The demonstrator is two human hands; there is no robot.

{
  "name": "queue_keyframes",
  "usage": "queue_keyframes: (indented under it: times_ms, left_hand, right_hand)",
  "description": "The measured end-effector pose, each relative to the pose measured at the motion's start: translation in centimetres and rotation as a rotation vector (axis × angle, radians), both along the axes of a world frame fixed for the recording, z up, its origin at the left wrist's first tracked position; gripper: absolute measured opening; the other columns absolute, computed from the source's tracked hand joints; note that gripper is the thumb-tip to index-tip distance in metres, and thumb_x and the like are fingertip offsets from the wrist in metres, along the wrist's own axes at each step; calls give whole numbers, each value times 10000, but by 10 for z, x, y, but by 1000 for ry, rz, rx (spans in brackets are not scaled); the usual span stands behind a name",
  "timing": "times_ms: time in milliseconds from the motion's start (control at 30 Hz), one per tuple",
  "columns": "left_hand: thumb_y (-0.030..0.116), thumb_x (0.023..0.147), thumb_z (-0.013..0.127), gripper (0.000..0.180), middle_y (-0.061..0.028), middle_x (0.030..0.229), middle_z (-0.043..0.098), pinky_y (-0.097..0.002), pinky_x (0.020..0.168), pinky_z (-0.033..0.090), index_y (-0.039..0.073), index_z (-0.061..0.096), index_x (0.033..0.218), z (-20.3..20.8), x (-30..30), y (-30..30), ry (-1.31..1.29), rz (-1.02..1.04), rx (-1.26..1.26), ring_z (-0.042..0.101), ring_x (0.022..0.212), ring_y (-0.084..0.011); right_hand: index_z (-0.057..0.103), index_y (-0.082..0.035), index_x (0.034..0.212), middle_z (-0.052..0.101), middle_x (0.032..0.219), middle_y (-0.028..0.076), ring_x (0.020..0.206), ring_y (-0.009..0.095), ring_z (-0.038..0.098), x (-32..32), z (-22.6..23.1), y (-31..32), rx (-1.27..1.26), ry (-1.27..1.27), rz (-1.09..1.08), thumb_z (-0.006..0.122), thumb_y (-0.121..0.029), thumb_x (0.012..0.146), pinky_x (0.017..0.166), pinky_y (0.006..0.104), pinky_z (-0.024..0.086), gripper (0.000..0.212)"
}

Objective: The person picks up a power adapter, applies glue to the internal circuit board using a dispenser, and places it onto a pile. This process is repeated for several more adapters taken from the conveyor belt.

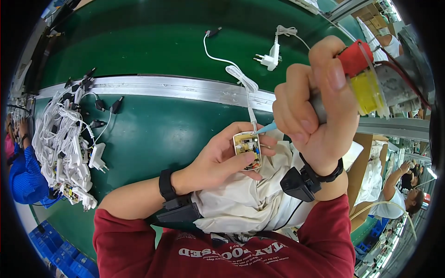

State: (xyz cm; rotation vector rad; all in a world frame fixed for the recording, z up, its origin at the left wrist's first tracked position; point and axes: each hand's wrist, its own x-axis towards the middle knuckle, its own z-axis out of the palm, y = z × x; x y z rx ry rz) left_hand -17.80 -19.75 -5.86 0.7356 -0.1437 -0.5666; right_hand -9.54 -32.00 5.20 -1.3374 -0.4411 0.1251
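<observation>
My left hand [211, 162] is closed around an open power adapter [247, 144], its thumb over the lower part of the exposed circuit board. A white cord [242, 78] leaves the adapter's upper end, runs through a coiled bundle and ends in a black connector [213, 32]. Raised at the right, my right hand [320, 99] grips a glue dispenser [366, 91] with red and yellow parts. Its blue tapered nozzle [265, 129] points at the adapter's upper edge, by the cord entry; whether it touches cannot be told. Fingers hide part of the dispenser's body.
White adapters with cords are heaped [65, 143] on the green bench at left. Across the metal rail [176, 90] lies another white plug adapter [269, 59]. Pale cloth [241, 204] covers my lap. A cardboard box [366, 171] stands at right; other people work on both sides.
</observation>
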Motion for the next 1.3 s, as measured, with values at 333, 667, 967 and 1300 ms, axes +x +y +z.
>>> queue_keyframes:
  times_ms: [333, 667, 967, 1300]
  left_hand:
    - [80, 954, 458, 415, -138, 1280, 490, -362, 820, 555, 78, 304, 1340, 1, 0, 2, -19, 12, 13, 501, 1185, -231]
    - [75, 950, 469, 404, -119, 1205, 519, -336, 802, 553, 81, 319, 1324, 1, -1, 2, -12, 12, 29, 530, 1127, -205]
    - [85, 950, 475, 389, -113, 1191, 526, -333, 799, 552, 78, 331, 1311, -2, -1, 0, 4, 25, 20, 538, 1120, -208]
    - [115, 961, 465, 370, -113, 1187, 530, -317, 785, 548, 76, 339, 1306, 0, -4, 0, 32, 35, 1, 544, 1117, -208]
  right_hand:
    - [359, -120, 870, 312, 444, -22, 316, 62, 242, -2, 2, 3, -3, 11, 20, 405, -376, 968, 309, 218, 208, 278]
    - [396, -88, 924, 313, 446, -21, 314, 54, 241, -3, 3, 1, 33, 28, 20, 440, -367, 955, 308, 218, 200, 284]
    - [405, -85, 930, 311, 446, -19, 319, 51, 241, -3, 0, 0, 64, 5, 33, 464, -359, 947, 312, 218, 199, 282]
    - [397, -82, 923, 326, 455, -16, 337, 49, 250, -6, -7, -1, 60, -84, 102, 483, -344, 946, 327, 220, 205, 277]
